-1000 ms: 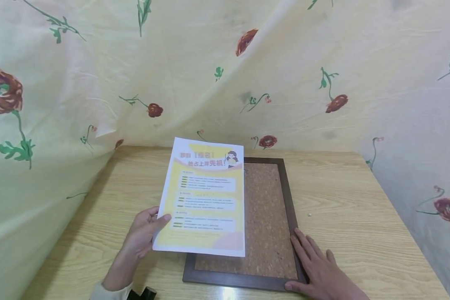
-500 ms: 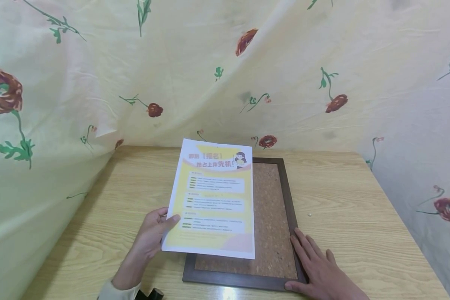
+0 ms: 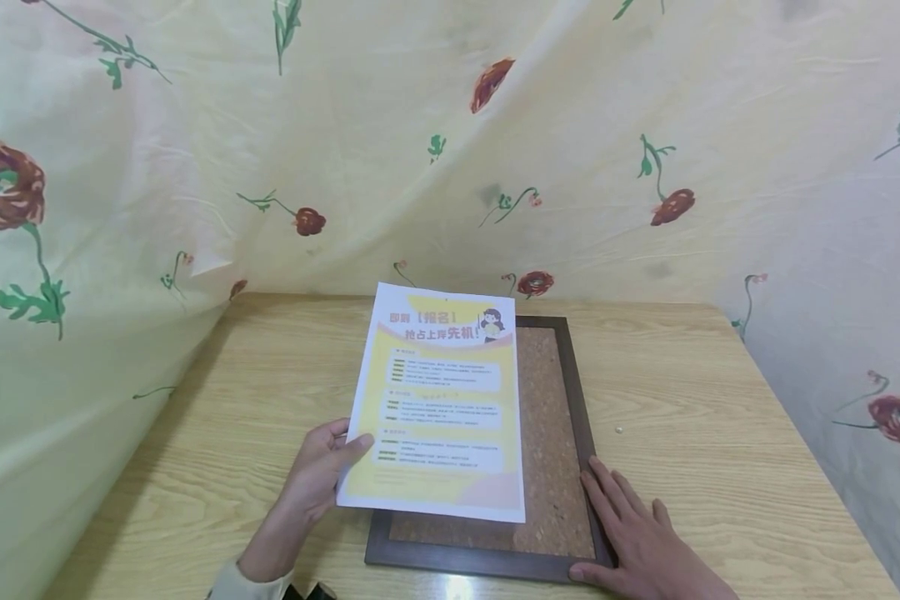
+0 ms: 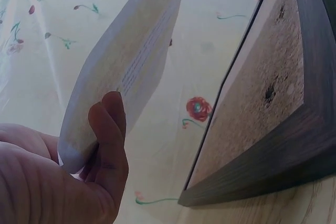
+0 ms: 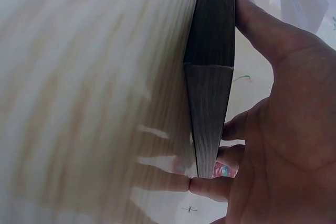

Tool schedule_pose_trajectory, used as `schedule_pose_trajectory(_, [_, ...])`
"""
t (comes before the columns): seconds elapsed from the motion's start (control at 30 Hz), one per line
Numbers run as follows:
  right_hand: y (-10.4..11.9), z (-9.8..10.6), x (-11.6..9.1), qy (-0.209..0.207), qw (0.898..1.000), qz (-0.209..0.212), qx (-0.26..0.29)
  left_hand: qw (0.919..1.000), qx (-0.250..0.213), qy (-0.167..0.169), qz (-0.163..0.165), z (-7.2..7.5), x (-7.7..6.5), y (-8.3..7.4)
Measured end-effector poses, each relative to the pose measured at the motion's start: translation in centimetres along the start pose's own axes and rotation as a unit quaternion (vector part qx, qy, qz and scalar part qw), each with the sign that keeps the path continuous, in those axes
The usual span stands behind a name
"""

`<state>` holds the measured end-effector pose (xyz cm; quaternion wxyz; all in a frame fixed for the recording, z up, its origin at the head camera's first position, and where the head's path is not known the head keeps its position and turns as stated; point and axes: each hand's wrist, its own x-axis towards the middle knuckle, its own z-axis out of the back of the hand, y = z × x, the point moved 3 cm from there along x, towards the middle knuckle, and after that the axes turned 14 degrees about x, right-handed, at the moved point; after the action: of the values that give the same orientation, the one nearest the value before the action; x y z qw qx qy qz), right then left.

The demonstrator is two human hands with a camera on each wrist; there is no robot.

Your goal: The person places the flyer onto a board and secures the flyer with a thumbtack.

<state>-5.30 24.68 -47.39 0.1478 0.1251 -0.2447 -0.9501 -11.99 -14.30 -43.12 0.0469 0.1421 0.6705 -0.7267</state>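
My left hand [image 3: 318, 471] pinches a printed yellow and white sheet [image 3: 438, 408] by its lower left edge, thumb on the printed face and fingers behind. Seen from the left wrist, the sheet [image 4: 123, 66] bows slightly and stands above the table, apart from the board. Below it lies a cork board [image 3: 555, 433] in a dark brown wooden frame [image 3: 579, 392]; the sheet hides its left and upper parts in the head view. My right hand [image 3: 641, 533] rests at the frame's lower right corner, fingers extended along the right side. In the right wrist view the thumb [image 5: 257, 19] touches the frame.
A light wood table [image 3: 712, 450] bears everything. A tiny pale object [image 3: 619, 430] lies right of the frame. Cream cloth with printed red flowers [image 3: 390, 150] hangs behind and at both sides. A small dark object [image 3: 321, 592] shows by the left sleeve at the bottom edge.
My left hand has carried the sheet rightward and slightly lower, so it covers more of the cork board. The right hand and the frame have stayed in place.
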Motion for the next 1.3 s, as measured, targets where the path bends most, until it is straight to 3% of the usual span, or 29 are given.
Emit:
schedule_pose_trajectory(0.43, [0.0, -0.1, -0.1, -0.012, 1.0, 0.01, -0.003, 0.9999, -0.006, 0.008, -0.007, -1.2, 0.1, 0.2])
schedule_pose_trajectory(1.03, [-0.1, -0.1, -0.1, -0.019, 1.0, 0.016, -0.002, 0.9998, 0.003, 0.003, 0.02, -2.3, 0.5, 0.7])
schedule_pose_trajectory(1.3, [-0.1, 0.0, -0.1, -0.015, 1.0, 0.013, 0.004, 0.9995, 0.002, 0.028, 0.014, -3.0, 0.9, 1.2])
